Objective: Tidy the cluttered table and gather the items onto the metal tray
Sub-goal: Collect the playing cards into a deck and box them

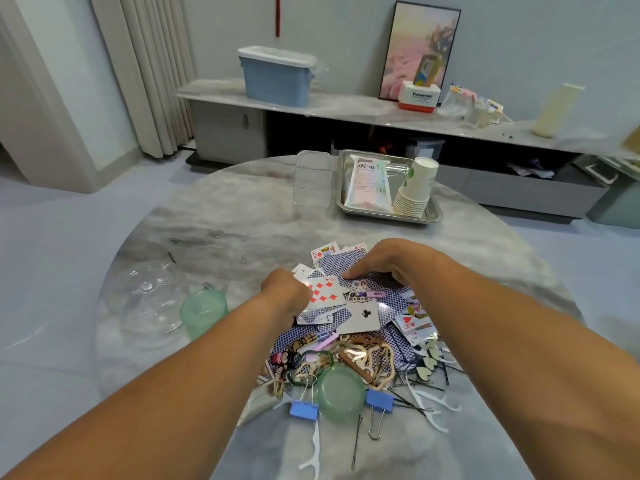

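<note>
A heap of playing cards [363, 311], some face up and some showing blue backs, lies mid-table. My left hand [285, 291] pinches the edge of a nine of diamonds card [327, 292] at the heap's left side. My right hand [384, 259] reaches over the far part of the heap, fingers bent down with the tips touching blue-backed cards. The metal tray [434, 216] sits at the far edge and holds a white packet [369, 183] and a stack of paper cups [417, 187].
Nearer me lie a small green bowl [341, 393], two blue binder clips [303, 408], hair clips, bobby pins and white floss picks [434, 401]. A green cup [202, 311] and a clear glass dish [149, 306] stand left. A clear plastic box [311, 181] sits beside the tray.
</note>
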